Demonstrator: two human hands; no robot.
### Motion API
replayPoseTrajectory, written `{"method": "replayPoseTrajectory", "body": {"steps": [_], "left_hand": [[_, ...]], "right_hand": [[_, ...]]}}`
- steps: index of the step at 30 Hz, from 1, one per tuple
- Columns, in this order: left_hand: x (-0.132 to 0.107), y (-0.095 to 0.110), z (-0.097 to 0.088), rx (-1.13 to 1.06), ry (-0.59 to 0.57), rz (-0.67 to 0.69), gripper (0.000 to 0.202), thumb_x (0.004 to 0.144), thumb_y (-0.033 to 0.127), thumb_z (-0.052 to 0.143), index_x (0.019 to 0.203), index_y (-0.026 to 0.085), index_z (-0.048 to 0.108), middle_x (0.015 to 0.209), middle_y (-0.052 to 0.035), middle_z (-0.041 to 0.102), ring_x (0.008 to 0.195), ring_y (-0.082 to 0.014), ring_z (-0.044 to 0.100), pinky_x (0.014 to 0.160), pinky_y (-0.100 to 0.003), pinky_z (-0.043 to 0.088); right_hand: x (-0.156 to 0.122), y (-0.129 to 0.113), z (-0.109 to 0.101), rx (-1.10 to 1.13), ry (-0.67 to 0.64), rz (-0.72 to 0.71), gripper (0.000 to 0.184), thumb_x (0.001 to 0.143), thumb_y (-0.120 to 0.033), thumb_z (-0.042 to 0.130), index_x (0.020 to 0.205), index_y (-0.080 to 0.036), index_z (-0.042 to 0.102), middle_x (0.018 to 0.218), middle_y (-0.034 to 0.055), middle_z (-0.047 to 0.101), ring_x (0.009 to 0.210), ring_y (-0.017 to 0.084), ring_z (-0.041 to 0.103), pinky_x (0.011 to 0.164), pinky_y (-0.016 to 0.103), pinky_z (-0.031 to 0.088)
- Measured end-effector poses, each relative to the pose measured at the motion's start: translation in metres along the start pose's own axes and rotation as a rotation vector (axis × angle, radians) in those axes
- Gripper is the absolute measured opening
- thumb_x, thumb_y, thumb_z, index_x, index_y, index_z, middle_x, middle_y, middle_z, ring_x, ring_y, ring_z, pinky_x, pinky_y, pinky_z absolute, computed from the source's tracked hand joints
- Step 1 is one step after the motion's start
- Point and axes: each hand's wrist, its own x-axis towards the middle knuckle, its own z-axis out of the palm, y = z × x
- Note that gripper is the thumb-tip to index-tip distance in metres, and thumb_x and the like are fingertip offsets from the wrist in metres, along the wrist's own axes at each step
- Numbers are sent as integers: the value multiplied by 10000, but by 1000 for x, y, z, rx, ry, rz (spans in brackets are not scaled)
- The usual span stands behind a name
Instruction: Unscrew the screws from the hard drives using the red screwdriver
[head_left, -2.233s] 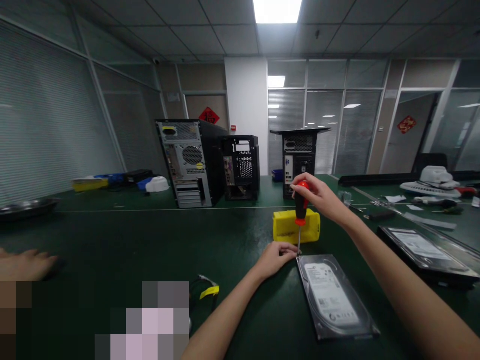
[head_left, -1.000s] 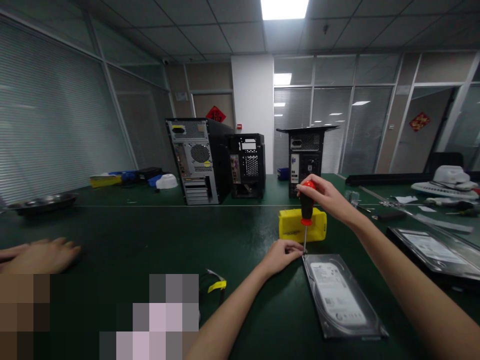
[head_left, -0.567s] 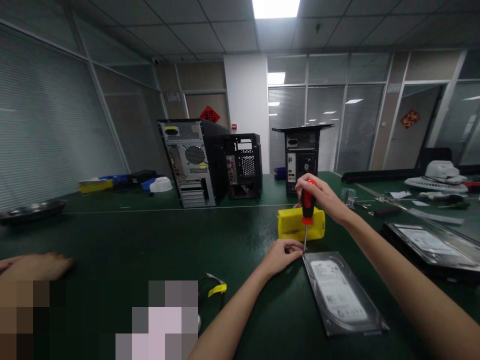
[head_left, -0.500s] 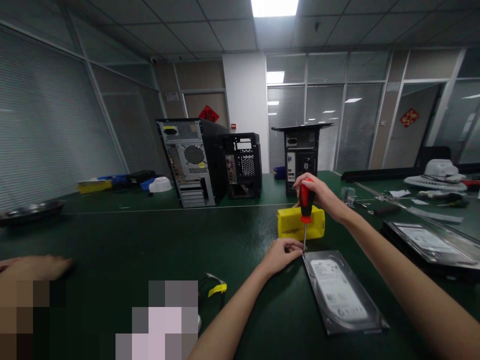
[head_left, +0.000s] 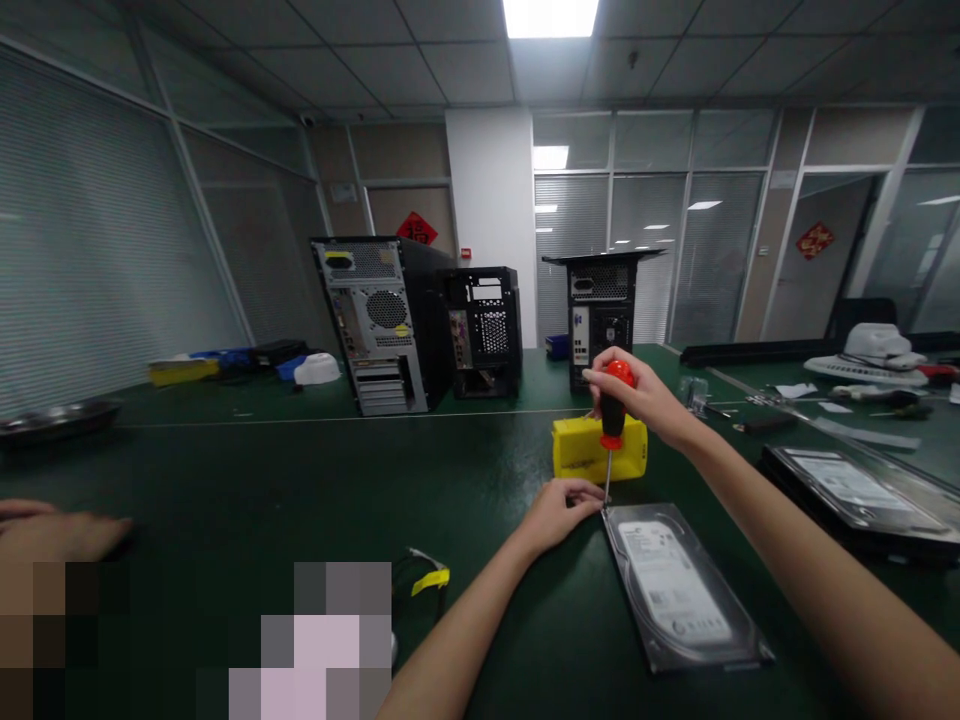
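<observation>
My right hand (head_left: 646, 388) is closed around the red and black handle of a screwdriver (head_left: 612, 424). The screwdriver stands almost upright, its tip down at the far left corner of a hard drive (head_left: 679, 590). That drive lies label up on the dark green table (head_left: 352, 500). My left hand (head_left: 556, 515) rests beside the same corner, fingers curled close to the screwdriver's tip; whatever they pinch is too small or hidden to make out. Just behind both hands is a yellow plastic box (head_left: 576, 448).
Several computer cases, one of them a tall tower (head_left: 386, 330), stand across the back. More hard drives (head_left: 855, 490) lie at the right, near a white fan-like part (head_left: 870, 355). A thin cable with a yellow tag (head_left: 430, 582) lies left of my forearm. Another person's hand (head_left: 64, 530) is at far left.
My right hand has shifted its grip on the screwdriver handle, with the thumb now stretched out to the left. My left hand and the hard drive stay in place.
</observation>
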Motion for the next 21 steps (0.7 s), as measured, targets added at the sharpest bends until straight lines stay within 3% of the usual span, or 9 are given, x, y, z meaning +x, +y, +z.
{"method": "replayPoseTrajectory", "body": {"steps": [5,9,12,16,19,21], "left_hand": [[-1,3,1,-7,-15,0,260,759,251,513,935,118,650,863,-64,671,777,-147,599,733,-238,438],[-2,7,1,26,-13,-16,267,758,254,510,943,120,649,862,-60,670,779,-147,596,735,-240,435],[-2,8,0,37,-13,-22,274,763,265,502,949,125,647,869,-56,669,778,-145,596,729,-240,434],[-2,9,-1,35,-23,-25,289,767,283,496,970,141,644,888,-53,670,800,-150,597,740,-247,432],[-2,10,-2,35,-19,-19,290,782,311,484,961,155,650,934,-49,665,841,-154,592,775,-256,423],[-1,10,-2,30,-19,-14,306,791,347,477,957,158,652,958,-51,660,860,-159,589,787,-261,417]], "right_hand": [[-3,-2,-4,1,-42,2,188,807,-340,508,891,-172,512,822,9,578,722,109,586,710,266,477],[0,2,3,34,-27,-20,224,771,-350,567,901,-179,504,803,6,589,700,106,588,697,272,487],[5,-4,1,89,137,-96,232,783,-390,536,922,-210,489,779,-18,568,665,97,579,667,276,503],[5,-36,-26,77,447,-312,187,809,-389,502,944,-267,460,759,-36,530,634,93,564,593,240,495],[-2,-59,-47,-89,531,-378,161,819,-383,486,948,-291,464,768,-21,516,569,91,531,488,209,441],[-8,-61,-53,-318,455,-308,166,825,-390,469,937,-270,492,736,-10,518,514,93,495,429,208,387]]}}
